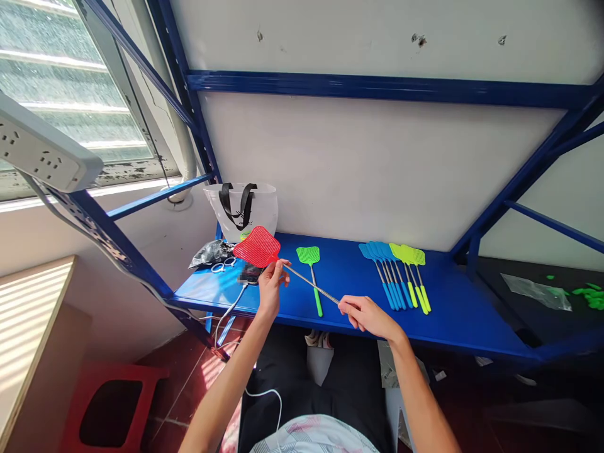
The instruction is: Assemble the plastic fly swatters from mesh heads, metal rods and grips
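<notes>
A red fly swatter [258,246] is held above the blue shelf, its head toward the left and its metal rod extended down to the right. My left hand [272,283] pinches it where the head meets the rod. At the rod's other end, the fingers of my right hand [365,313] are closed around it. Below the rod lies a green swatter [309,257]. To the right, several blue swatters [384,267] lie side by side, with several yellow-green swatters [409,257] next to them.
A white bag [264,204] with black handles stands at the shelf's back left. Near it are scissors [223,265], a plastic packet [212,253] and a phone [250,274] with a cable. Blue frame posts flank the shelf [453,314].
</notes>
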{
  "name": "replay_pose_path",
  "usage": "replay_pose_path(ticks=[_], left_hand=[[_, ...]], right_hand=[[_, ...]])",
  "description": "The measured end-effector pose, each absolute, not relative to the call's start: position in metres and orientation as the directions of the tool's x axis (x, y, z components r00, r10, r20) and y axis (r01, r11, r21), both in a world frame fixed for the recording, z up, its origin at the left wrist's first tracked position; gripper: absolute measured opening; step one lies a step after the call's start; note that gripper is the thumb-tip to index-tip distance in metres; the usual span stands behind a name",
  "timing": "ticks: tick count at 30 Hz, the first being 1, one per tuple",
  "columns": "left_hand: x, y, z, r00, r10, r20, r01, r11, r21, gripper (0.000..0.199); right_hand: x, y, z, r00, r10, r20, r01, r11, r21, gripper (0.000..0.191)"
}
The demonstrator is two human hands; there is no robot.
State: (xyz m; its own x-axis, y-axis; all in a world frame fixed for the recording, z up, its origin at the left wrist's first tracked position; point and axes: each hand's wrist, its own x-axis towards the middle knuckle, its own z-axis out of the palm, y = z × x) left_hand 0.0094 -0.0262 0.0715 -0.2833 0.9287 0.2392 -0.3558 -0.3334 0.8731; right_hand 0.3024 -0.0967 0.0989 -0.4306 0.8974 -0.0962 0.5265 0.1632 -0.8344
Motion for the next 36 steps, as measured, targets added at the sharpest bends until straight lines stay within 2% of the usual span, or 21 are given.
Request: replay_pose_path(ticks=[3, 7, 9, 16, 21, 23, 27, 30, 36], left_hand=[[0.015, -0.032, 0.073, -0.232, 0.939, 0.255, -0.355, -0.326, 0.876, 0.05], [0.031, -0.039, 0.069, -0.015, 0.98, 0.198, -0.381, -0.189, 0.905, 0.059], [0.037, -0.039, 0.067, 0.033, 0.985, 0.17, -0.395, -0.144, 0.907, 0.061], [0.022, -0.036, 0.075, -0.048, 0.981, 0.188, -0.487, -0.187, 0.853, 0.06], [-0.026, -0.021, 0.083, -0.256, 0.943, 0.211, -0.527, -0.319, 0.787, 0.061], [-0.038, -0.016, 0.086, -0.258, 0.938, 0.23, -0.519, -0.335, 0.786, 0.061], [-0.041, -0.015, 0.088, -0.217, 0.937, 0.275, -0.501, -0.348, 0.792, 0.06], [-0.036, -0.018, 0.087, -0.193, 0.946, 0.261, -0.486, -0.323, 0.812, 0.06], [-0.029, -0.018, 0.085, -0.187, 0.955, 0.232, -0.461, -0.294, 0.837, 0.061]], right_hand=[[0.313, -0.096, 0.099, -0.431, 0.896, -0.107, 0.516, 0.147, -0.844, 0.052], [0.32, -0.094, 0.097, -0.372, 0.927, -0.047, 0.575, 0.191, -0.796, 0.048], [0.319, -0.094, 0.097, -0.365, 0.931, -0.018, 0.604, 0.222, -0.765, 0.045], [0.318, -0.097, 0.104, -0.374, 0.927, -0.041, 0.648, 0.229, -0.727, 0.043], [0.374, -0.095, 0.098, -0.304, 0.944, -0.125, 0.662, 0.115, -0.741, 0.043], [0.395, -0.093, 0.094, -0.291, 0.946, -0.143, 0.647, 0.084, -0.758, 0.045], [0.413, -0.094, 0.093, -0.213, 0.973, -0.09, 0.667, 0.078, -0.741, 0.047], [0.416, -0.098, 0.096, -0.16, 0.984, -0.079, 0.687, 0.054, -0.725, 0.049], [0.423, -0.104, 0.094, -0.182, 0.977, -0.107, 0.677, 0.046, -0.734, 0.052]])
